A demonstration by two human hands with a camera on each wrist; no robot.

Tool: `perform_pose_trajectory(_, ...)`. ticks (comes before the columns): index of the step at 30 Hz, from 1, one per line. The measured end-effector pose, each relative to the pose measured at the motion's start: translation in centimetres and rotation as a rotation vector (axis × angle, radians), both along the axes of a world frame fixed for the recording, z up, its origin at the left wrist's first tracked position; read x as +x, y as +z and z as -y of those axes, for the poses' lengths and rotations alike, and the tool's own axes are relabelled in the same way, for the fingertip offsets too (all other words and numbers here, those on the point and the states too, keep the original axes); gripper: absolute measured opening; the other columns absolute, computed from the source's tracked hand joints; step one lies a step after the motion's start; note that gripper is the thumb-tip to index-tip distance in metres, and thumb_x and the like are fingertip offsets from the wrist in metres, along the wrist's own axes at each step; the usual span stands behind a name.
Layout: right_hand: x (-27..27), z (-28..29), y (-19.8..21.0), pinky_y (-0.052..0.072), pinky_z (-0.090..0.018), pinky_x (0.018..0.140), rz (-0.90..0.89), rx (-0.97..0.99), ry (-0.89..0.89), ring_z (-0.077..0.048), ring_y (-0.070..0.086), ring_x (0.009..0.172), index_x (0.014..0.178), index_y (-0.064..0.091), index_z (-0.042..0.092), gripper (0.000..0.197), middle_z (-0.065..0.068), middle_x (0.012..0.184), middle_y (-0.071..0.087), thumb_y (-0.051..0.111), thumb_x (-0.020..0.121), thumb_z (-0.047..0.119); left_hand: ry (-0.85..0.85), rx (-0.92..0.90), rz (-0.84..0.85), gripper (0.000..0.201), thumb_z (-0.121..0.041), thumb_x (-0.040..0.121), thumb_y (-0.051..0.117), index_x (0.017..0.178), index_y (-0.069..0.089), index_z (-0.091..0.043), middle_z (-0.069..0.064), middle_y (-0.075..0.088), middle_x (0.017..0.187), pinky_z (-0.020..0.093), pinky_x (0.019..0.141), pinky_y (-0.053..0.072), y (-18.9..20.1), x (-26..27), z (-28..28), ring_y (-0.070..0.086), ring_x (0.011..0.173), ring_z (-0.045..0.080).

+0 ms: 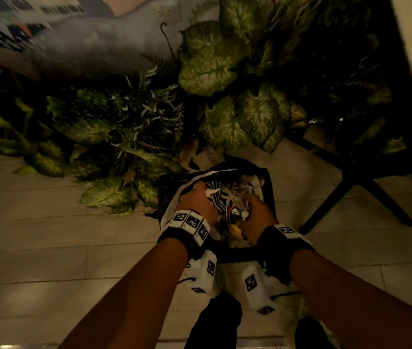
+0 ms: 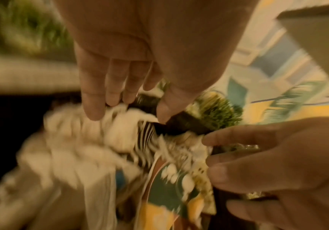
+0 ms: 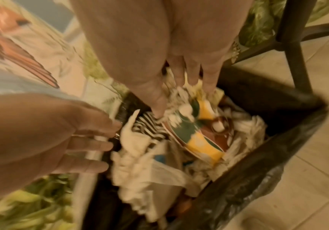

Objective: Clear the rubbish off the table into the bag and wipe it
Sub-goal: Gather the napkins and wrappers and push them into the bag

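Bag of thin black plastic, crumpled white paper, both hands' fingers straight, pressing down.

The bag is black, stuffed with white tissues, a zebra-striped wrapper and a green-and-yellow cup; pale beige floor tiles.

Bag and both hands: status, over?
Left hand and right hand both pressing rubbish into the black bag. Bag looks full. Nothing blocking.
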State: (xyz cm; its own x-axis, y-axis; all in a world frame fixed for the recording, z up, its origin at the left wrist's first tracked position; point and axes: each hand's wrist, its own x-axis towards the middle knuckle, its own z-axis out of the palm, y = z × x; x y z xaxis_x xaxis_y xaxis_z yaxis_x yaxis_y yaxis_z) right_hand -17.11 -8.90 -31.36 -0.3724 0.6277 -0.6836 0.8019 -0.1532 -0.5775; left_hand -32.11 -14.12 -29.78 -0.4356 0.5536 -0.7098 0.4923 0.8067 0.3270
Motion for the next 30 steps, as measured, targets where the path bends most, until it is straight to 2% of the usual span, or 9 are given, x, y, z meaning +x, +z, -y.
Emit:
perform_pose_trajectory(4, 0.4, 0.2, 4.9, 0.044, -0.024, 0.083, 0.006, -0.041, 0.041, -0.027, 0.057, 0.111, 0.127, 0.048, 0.016, 0.047, -0.009, 0.125, 0.058, 0.063, 0.083, 0.013, 0.029, 0.063, -0.101, 0.046, -0.029, 0.087, 0.055, 0.128, 0.045, -0.011, 0.013, 0.056, 0.123, 0.034, 0.087, 0.045, 4.6, -0.1, -0.1, 0.055, 0.111, 0.031)
perform_pose_trajectory(9, 1.8, 0.8, 13.6, 0.051, -0.038, 0.091, -0.133, -0.101, 0.165, -0.027, 0.06, 0.103, 0.113, 0.059, 0.01, 0.031, -0.011, 0.112, 0.064, 0.063, 0.083, 0.015, 0.084, 0.135, -0.18, 0.023, -0.029, 0.084, 0.06, 0.103, 0.063, -0.016, 0.008, 0.065, 0.106, 0.027, 0.075, 0.044, 11.0, 0.4, -1.1, 0.06, 0.098, 0.028)
perform_pose_trajectory(12, 4.5, 0.5, 19.4, 0.052, -0.032, 0.087, -0.238, -0.06, 0.271, -0.02, 0.063, 0.095, 0.11, 0.061, 0.014, 0.029, -0.005, 0.11, 0.065, 0.066, 0.083, 0.022, 0.131, 0.265, -0.237, 0.015, -0.026, 0.083, 0.064, 0.094, 0.067, -0.017, 0.003, 0.068, 0.095, 0.023, 0.072, 0.041, 15.6, 2.0, -2.6, 0.061, 0.092, 0.024)
perform_pose_trajectory(16, 10.6, -2.2, 26.1, 0.051, -0.033, 0.091, -0.312, 0.065, 0.374, -0.018, 0.061, 0.102, 0.111, 0.062, 0.02, 0.028, -0.001, 0.113, 0.065, 0.064, 0.084, 0.029, 0.172, 0.484, -0.238, 0.006, -0.023, 0.081, 0.068, 0.084, 0.068, -0.018, 0.0, 0.066, 0.083, 0.025, 0.076, 0.046, 21.5, 6.1, -6.0, 0.062, 0.082, 0.019)
perform_pose_trajectory(18, 14.3, -4.2, 28.6, 0.05, -0.031, 0.09, -0.332, 0.148, 0.355, -0.017, 0.06, 0.102, 0.11, 0.062, 0.02, 0.027, 0.0, 0.112, 0.065, 0.064, 0.085, 0.03, 0.213, 0.596, -0.185, 0.005, -0.027, 0.078, 0.07, 0.075, 0.067, -0.026, -0.002, 0.069, 0.079, 0.035, 0.079, 0.055, 23.5, 8.6, -7.8, 0.066, 0.078, 0.021)
perform_pose_trajectory(19, 16.3, -5.1, 29.5, 0.05, -0.032, 0.089, -0.344, 0.182, 0.33, -0.017, 0.061, 0.1, 0.108, 0.063, 0.022, 0.026, 0.001, 0.11, 0.066, 0.064, 0.084, 0.03, 0.24, 0.634, -0.141, 0.006, -0.028, 0.077, 0.07, 0.073, 0.067, -0.028, -0.001, 0.07, 0.077, 0.042, 0.076, 0.057, 24.5, 10.0, -8.7, 0.067, 0.076, 0.022)
perform_pose_trajectory(21, 20.3, -6.9, 30.7, 0.052, -0.034, 0.086, -0.379, 0.208, 0.258, -0.014, 0.063, 0.093, 0.103, 0.065, 0.024, 0.021, 0.004, 0.104, 0.068, 0.066, 0.082, 0.03, 0.255, 0.673, -0.085, 0.007, -0.024, 0.078, 0.071, 0.073, 0.067, -0.026, 0.002, 0.07, 0.075, 0.048, 0.072, 0.058, 26.1, 13.3, -10.2, 0.068, 0.074, 0.023)
perform_pose_trajectory(25, 27.5, -10.2, 31.6, 0.054, -0.029, 0.082, -0.367, 0.219, 0.191, -0.01, 0.065, 0.086, 0.099, 0.065, 0.025, 0.017, 0.008, 0.098, 0.067, 0.068, 0.082, 0.029, 0.205, 0.72, -0.048, 0.006, -0.018, 0.08, 0.071, 0.076, 0.067, -0.021, 0.004, 0.07, 0.074, 0.047, 0.075, 0.057, 27.7, 19.6, -12.3, 0.068, 0.075, 0.024)
perform_pose_trajectory(30, 34.4, -14.1, 31.8, 0.051, -0.022, 0.077, -0.292, 0.268, 0.139, -0.008, 0.064, 0.084, 0.095, 0.064, 0.029, 0.015, 0.01, 0.094, 0.068, 0.069, 0.081, 0.029, 0.138, 0.7, 0.059, 0.008, -0.008, 0.083, 0.067, 0.078, 0.065, -0.013, 0.012, 0.069, 0.076, 0.042, 0.069, 0.058, 28.1, 25.0, -13.9, 0.067, 0.075, 0.031)
